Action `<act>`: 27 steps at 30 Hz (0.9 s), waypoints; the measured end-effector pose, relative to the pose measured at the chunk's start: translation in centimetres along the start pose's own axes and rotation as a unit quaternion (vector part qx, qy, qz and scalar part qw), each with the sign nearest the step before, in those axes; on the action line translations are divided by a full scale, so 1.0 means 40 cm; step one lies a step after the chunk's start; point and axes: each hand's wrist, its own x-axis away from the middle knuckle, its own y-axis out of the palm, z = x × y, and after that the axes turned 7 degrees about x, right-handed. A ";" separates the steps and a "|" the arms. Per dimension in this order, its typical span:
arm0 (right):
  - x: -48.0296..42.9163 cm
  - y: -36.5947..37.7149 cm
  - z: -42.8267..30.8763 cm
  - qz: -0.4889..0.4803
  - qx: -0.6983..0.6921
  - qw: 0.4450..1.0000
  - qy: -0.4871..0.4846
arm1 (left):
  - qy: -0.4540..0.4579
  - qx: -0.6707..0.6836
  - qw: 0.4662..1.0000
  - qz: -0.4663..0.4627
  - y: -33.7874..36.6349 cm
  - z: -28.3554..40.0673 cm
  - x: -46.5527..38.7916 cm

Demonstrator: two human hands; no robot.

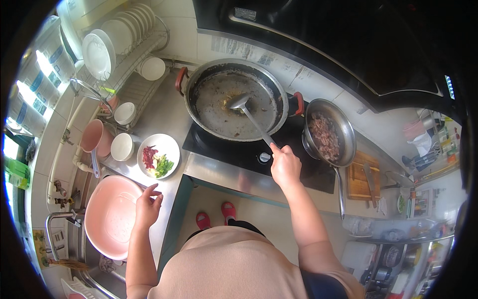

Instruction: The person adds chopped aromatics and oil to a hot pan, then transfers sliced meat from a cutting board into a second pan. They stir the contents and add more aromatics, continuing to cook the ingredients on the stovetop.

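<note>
My right hand (286, 167) is closed around the handle of a metal spatula (255, 122). The spatula's blade rests in a large two-handled wok (209, 112) with red grips, over small yellowish bits. My left hand (148, 207) is raised with fingers loosely apart and nothing in it, beside a pink plastic basin (108, 216). Just beyond that hand lies a white plate (174, 151) with chopped green pieces (164, 166), dark red pieces (149, 156) and pale bits. To the wok's right, a long-handled frying pan (348, 138) holds browned chopped meat (324, 138).
A black cooktop (231, 153) lies under the wok. Right of the pan is a wooden cutting board (358, 179) with a knife (370, 181). At left are a white bowl (122, 147), a pink dipper (96, 136), a dish rack (143, 61) and a sink faucet (50, 231).
</note>
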 end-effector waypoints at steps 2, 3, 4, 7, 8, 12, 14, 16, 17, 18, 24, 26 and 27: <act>0.011 -0.007 0.007 -0.005 0.007 1.000 -0.003 | -0.002 -0.002 1.000 0.003 0.000 0.002 -0.002; 0.015 -0.012 0.015 0.007 0.009 1.000 0.002 | 0.002 -0.006 1.000 0.003 -0.001 0.003 -0.002; 0.015 -0.015 0.020 0.012 0.011 1.000 0.008 | -0.003 -0.007 1.000 0.004 -0.003 0.004 0.000; 0.001 -0.014 0.029 0.020 0.001 1.000 0.020 | -0.013 -0.004 1.000 0.000 -0.003 0.008 0.003; -0.010 -0.007 0.027 0.018 0.000 1.000 0.022 | -0.030 -0.005 1.000 -0.001 -0.002 0.009 0.002; -0.027 0.005 0.025 0.013 0.017 1.000 0.022 | -0.011 -0.004 1.000 -0.005 0.003 0.012 -0.011; -0.022 0.000 0.025 -0.010 0.014 0.999 0.047 | -0.005 -0.006 1.000 0.001 0.003 0.012 -0.015; -0.018 -0.008 0.021 0.015 -0.007 1.000 0.015 | -0.002 -0.017 1.000 -0.001 0.003 0.013 -0.015; -0.016 -0.013 0.020 0.010 -0.002 1.000 0.024 | -0.005 -0.022 1.000 -0.003 0.003 0.014 -0.016; -0.020 -0.013 0.013 0.017 -0.005 1.000 0.020 | -0.010 -0.019 1.000 -0.005 0.003 0.015 -0.015; -0.026 -0.006 0.004 -0.017 0.020 0.999 0.040 | -0.001 -0.019 1.000 -0.004 0.003 0.022 -0.022; -0.010 -0.022 0.029 0.018 -0.008 1.000 0.018 | 0.001 -0.024 1.000 0.004 0.000 0.019 -0.022; -0.002 -0.036 0.045 0.030 -0.018 0.999 0.017 | -0.001 -0.022 1.000 0.005 -0.002 0.016 -0.020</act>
